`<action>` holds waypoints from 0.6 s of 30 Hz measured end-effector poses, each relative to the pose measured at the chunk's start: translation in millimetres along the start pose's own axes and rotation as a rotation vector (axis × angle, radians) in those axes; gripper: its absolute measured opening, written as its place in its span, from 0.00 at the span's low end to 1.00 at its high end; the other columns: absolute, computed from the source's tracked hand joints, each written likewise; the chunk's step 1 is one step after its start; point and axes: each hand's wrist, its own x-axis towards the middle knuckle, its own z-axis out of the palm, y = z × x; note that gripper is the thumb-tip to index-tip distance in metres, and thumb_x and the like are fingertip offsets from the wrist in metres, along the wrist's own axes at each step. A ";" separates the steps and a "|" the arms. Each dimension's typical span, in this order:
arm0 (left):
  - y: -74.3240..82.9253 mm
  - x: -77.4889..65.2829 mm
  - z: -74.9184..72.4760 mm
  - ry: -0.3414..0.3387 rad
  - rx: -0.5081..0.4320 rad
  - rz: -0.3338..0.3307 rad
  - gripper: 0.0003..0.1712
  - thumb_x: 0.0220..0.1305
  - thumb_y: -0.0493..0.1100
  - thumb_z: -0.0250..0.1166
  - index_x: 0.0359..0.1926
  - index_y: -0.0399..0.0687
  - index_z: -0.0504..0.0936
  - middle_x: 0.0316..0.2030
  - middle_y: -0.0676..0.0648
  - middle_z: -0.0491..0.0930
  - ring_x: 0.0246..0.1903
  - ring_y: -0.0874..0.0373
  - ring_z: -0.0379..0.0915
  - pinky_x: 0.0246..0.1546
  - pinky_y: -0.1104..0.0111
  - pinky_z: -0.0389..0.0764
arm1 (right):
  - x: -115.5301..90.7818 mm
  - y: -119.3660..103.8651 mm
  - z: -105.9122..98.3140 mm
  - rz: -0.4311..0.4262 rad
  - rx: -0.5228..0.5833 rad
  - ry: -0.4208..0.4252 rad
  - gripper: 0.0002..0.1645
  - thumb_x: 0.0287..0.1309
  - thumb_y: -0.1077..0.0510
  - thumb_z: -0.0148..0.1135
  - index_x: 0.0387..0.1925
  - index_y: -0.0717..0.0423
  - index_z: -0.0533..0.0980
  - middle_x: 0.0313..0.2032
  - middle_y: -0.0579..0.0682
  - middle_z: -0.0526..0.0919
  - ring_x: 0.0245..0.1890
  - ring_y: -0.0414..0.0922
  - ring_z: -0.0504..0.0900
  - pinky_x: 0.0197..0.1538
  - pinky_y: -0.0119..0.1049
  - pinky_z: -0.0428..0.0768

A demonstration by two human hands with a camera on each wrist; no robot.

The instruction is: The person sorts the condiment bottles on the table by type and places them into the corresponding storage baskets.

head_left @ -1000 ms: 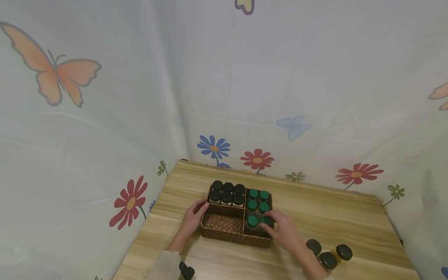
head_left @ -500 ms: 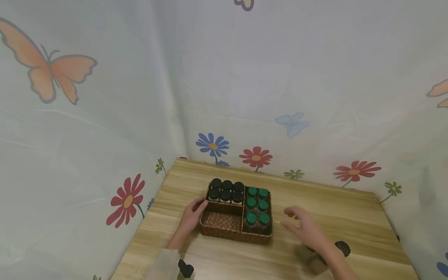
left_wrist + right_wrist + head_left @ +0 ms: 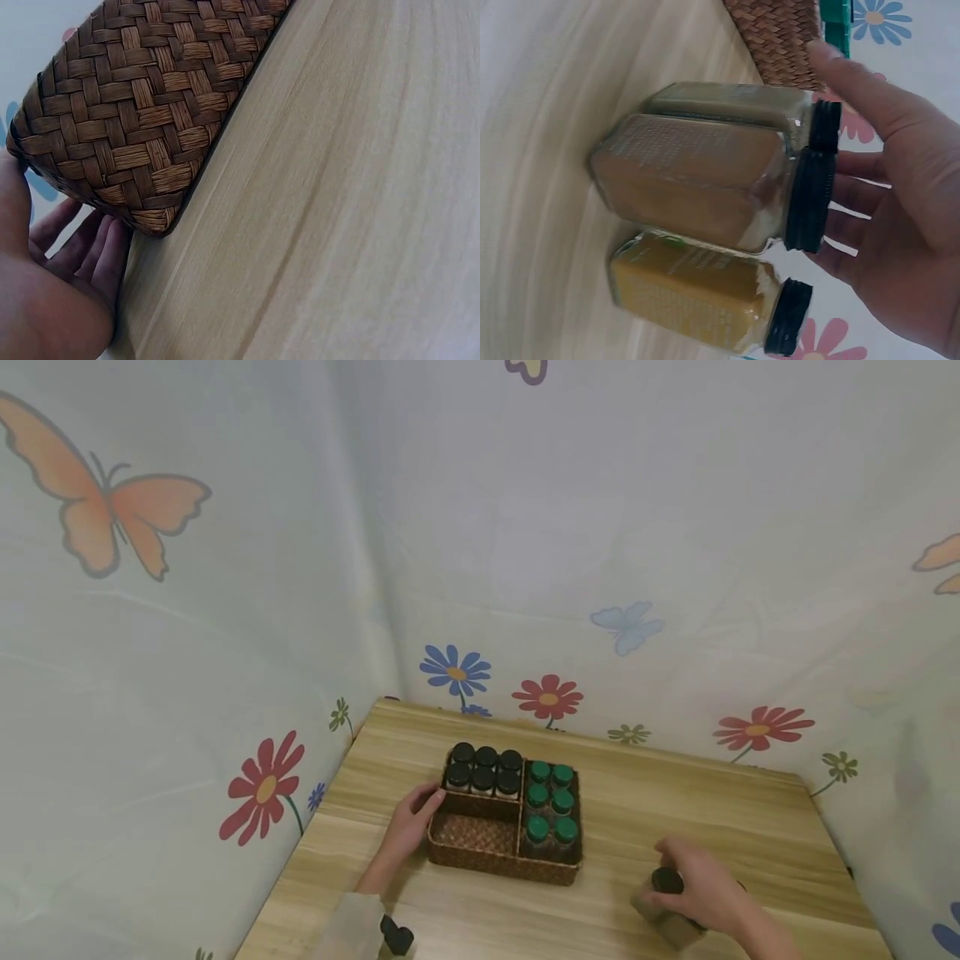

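A brown woven basket (image 3: 502,867) with three compartments sits on the table. My left hand (image 3: 412,821) grips its left side, thumb at the rim; in the left wrist view the fingers (image 3: 105,251) curl against the basket's far side. My right hand (image 3: 705,885) is over a group of black-lidded glass jars at the right, thumb and fingers spread apart. The right wrist view shows these: a brown-filled jar (image 3: 697,180) in the middle, a beige-filled jar (image 3: 731,101) and a yellow-filled jar (image 3: 694,292). The fingers pass behind the lids, and the thumb stands off from them.
Several black-lidded jars (image 3: 483,778) fill the basket's back left compartment. Green-capped jars (image 3: 537,828) stand in the right one. The front left compartment shows its woven bottom (image 3: 476,832). A printed curtain (image 3: 630,527) hangs behind the wooden table (image 3: 525,918).
My right hand has let go of a green-capped jar in the right compartment and moved right and toward me to the loose jars. The left hand has stayed at the basket.
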 end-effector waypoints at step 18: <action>-1.4 0.3 -4.6 -0.077 -0.055 -0.071 0.39 0.73 0.68 0.64 0.73 0.48 0.76 0.69 0.39 0.76 0.67 0.44 0.73 0.63 0.49 0.79 | -8.3 4.1 8.8 -0.010 -0.040 0.038 0.29 0.47 0.52 0.87 0.46 0.54 0.79 0.43 0.47 0.86 0.41 0.48 0.87 0.40 0.40 0.85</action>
